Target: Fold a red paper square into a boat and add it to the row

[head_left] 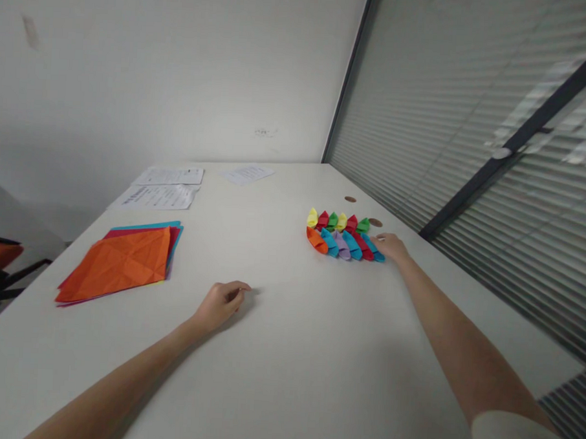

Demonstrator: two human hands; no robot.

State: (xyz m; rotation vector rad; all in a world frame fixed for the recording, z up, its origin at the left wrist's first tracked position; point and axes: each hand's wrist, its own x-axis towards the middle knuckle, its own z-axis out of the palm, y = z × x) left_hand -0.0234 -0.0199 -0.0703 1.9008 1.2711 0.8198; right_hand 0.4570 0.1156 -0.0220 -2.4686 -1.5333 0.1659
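Observation:
Two rows of small folded paper pieces lie on the white table (pixel 287 349), right of the middle. The back row has yellow, red and green pieces, such as the yellow folded paper (pixel 312 218). Orange, blue, purple and red pieces make up the front row, with an orange folded paper (pixel 316 240) at its left end. My right hand (pixel 391 245) is at the row's right end, its fingers closed on the end of a blue folded paper (pixel 375 249). Nearer to me, my left hand (pixel 222 303) rests on the table, fingers curled, with nothing visible in it.
A stack of coloured paper sheets (pixel 121 264), orange on top, lies at the left. Printed sheets (pixel 160 196) and another printed page (pixel 248 173) lie farther back. Two round brown discs (pixel 375 222) are near the right edge, beside the window blinds (pixel 452 123).

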